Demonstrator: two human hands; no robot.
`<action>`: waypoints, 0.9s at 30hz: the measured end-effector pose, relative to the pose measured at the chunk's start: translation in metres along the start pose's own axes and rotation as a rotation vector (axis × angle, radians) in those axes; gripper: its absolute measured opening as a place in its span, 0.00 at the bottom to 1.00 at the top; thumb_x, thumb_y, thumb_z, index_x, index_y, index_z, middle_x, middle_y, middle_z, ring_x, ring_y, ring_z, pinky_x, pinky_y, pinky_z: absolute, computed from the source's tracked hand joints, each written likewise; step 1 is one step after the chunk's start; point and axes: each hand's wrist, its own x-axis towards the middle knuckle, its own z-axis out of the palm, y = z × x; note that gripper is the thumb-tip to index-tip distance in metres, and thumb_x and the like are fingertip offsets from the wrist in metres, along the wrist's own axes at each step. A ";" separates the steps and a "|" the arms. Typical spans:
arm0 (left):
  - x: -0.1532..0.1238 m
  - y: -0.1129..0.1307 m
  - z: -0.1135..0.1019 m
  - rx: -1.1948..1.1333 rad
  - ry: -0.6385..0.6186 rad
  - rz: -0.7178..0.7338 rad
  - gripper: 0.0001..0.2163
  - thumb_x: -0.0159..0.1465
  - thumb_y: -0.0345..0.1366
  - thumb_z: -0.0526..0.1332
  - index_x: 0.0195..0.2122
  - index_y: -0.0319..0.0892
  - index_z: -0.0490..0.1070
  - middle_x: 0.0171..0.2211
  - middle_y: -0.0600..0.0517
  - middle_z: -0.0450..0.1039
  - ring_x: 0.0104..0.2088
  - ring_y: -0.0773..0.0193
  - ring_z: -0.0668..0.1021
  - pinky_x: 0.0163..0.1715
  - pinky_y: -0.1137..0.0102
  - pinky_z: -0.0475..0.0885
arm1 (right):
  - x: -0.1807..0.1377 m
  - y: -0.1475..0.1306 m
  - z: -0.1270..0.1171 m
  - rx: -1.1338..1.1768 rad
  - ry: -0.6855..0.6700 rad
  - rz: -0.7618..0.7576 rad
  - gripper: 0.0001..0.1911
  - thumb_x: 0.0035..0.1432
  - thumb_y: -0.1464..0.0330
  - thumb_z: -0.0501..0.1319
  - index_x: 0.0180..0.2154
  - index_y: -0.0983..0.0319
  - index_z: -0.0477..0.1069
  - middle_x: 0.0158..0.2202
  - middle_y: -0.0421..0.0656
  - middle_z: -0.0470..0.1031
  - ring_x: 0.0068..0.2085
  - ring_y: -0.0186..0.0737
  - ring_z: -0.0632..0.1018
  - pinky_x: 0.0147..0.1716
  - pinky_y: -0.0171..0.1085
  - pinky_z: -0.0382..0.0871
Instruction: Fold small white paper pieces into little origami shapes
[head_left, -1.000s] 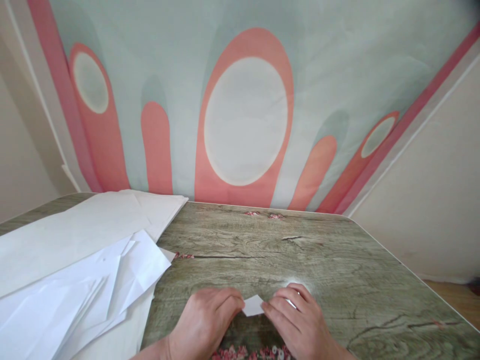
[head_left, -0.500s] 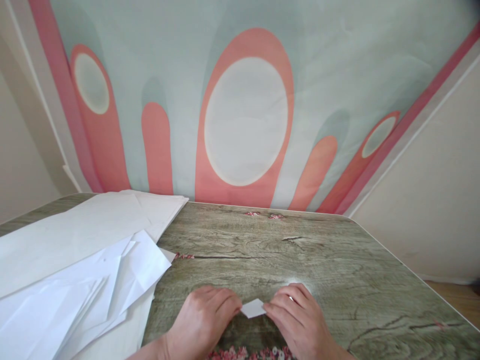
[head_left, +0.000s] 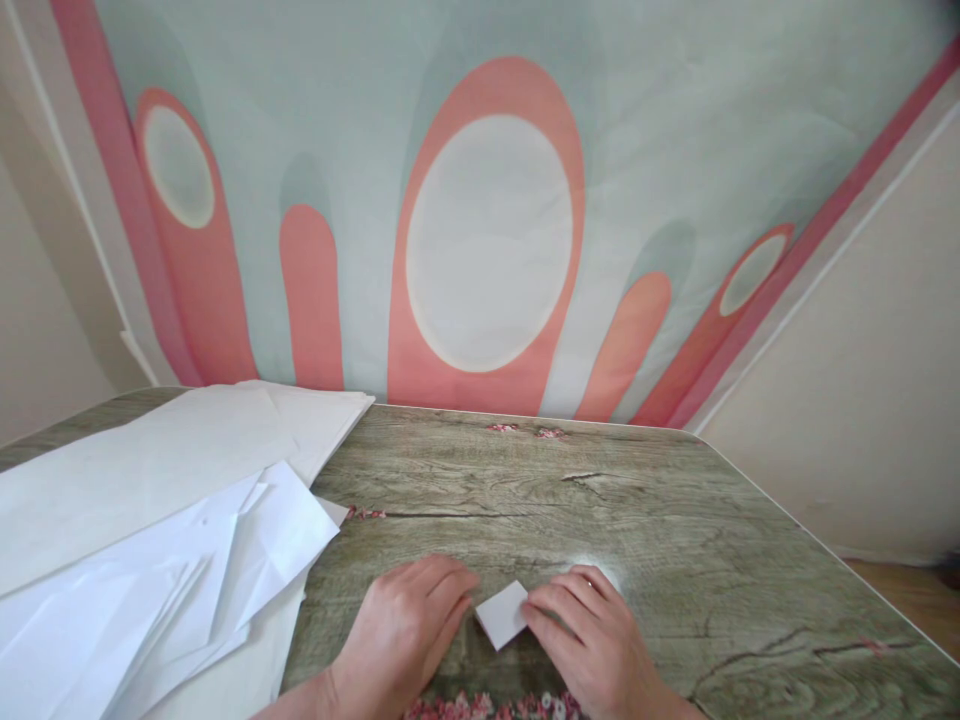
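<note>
A small folded piece of white paper is between my two hands, low in the view over the table. My right hand pinches its right corner between thumb and fingers. Beside the left corner, my left hand is curved with the thumb slightly apart from the fingers. Its fingertips are at the paper's edge, and no grip on it shows. The paper looks like a tilted square, with a thin folded edge along its lower left side.
Loose white paper sheets overlap on larger off-white sheets at the left. The wood-patterned table reaches back to a wall hanging with coral shapes. Printed flowers mark the table's near part.
The paper has turned and now shows a squarer face. My left fingers have loosened from its left corner, while my right hand keeps its pinch. The camera view has shifted slightly.
</note>
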 end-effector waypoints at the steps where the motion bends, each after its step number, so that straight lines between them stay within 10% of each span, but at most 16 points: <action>1: 0.002 0.000 0.000 0.004 -0.006 -0.036 0.08 0.66 0.30 0.53 0.40 0.43 0.70 0.35 0.51 0.74 0.35 0.61 0.76 0.37 0.68 0.72 | 0.001 0.000 0.000 -0.009 -0.009 -0.003 0.15 0.67 0.72 0.49 0.33 0.63 0.73 0.29 0.42 0.75 0.32 0.36 0.72 0.37 0.39 0.61; 20: 0.002 0.011 0.005 -0.106 -0.046 -0.312 0.25 0.42 0.36 0.73 0.41 0.43 0.65 0.40 0.50 0.68 0.40 0.53 0.72 0.40 0.59 0.68 | -0.002 -0.002 0.010 0.019 -0.164 0.075 0.12 0.67 0.69 0.49 0.43 0.63 0.71 0.40 0.45 0.75 0.37 0.40 0.74 0.38 0.41 0.65; 27: 0.003 0.016 0.003 -0.176 -0.129 -0.379 0.14 0.48 0.32 0.68 0.35 0.43 0.65 0.36 0.52 0.66 0.38 0.56 0.71 0.39 0.62 0.68 | 0.005 -0.003 0.006 0.014 -0.221 0.118 0.17 0.67 0.70 0.47 0.55 0.66 0.63 0.51 0.50 0.71 0.45 0.46 0.72 0.40 0.44 0.68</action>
